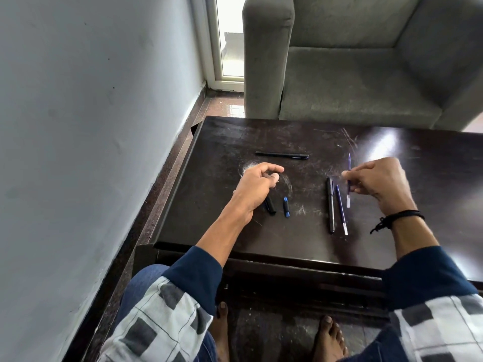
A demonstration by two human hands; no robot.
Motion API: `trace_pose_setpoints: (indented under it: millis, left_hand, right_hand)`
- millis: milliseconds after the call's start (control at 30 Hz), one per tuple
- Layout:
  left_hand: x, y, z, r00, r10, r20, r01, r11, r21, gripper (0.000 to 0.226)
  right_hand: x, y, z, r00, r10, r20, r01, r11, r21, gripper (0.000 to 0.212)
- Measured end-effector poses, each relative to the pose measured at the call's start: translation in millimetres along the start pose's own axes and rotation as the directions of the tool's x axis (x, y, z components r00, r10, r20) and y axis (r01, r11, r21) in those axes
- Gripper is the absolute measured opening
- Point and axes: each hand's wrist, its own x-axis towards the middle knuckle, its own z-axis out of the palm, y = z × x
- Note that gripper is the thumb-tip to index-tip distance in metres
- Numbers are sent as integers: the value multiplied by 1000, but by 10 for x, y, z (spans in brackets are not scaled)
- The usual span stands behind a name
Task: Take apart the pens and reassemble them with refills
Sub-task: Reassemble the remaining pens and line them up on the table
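Observation:
My right hand pinches a thin blue refill and holds it upright above the dark table; the refill's white end hangs below my fingers. My left hand hovers over the table with fingers curled and thumb near the index finger; whether something small sits between them is unclear. Just below it lie a short black pen part and a short blue pen part. A black pen barrel and a second blue refill lie side by side left of my right hand. A whole black pen lies crosswise farther back.
A grey armchair stands right behind the table's far edge. A grey wall runs along the left, with a narrow strip of floor between it and the table. My knees and bare feet are under the near edge.

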Motion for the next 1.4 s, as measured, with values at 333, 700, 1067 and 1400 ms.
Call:
trace_pose_setpoints:
  millis: [333, 700, 1067, 1400]
  left_hand:
    - [-1, 32, -57, 999, 39, -14, -39, 999, 10, 24]
    - [25, 58, -165, 995, 81, -51, -78, 996, 51, 24]
    - [157, 55, -571, 982, 29, -188, 12, 977, 213, 21]
    - [169, 48, -741, 984, 62, -165, -31, 983, 182, 26]
  right_hand:
    - [-96, -29, 6, 989, 130, 72, -74, 850, -521, 28]
    - [-115, -66, 19, 987, 133, 95, -57, 827, -559, 13]
    - [-592, -292, 736, 830, -447, 334, 544, 781, -307, 7]
    - [-968, -359, 1361, 433, -665, 608, 893, 410, -187, 22]
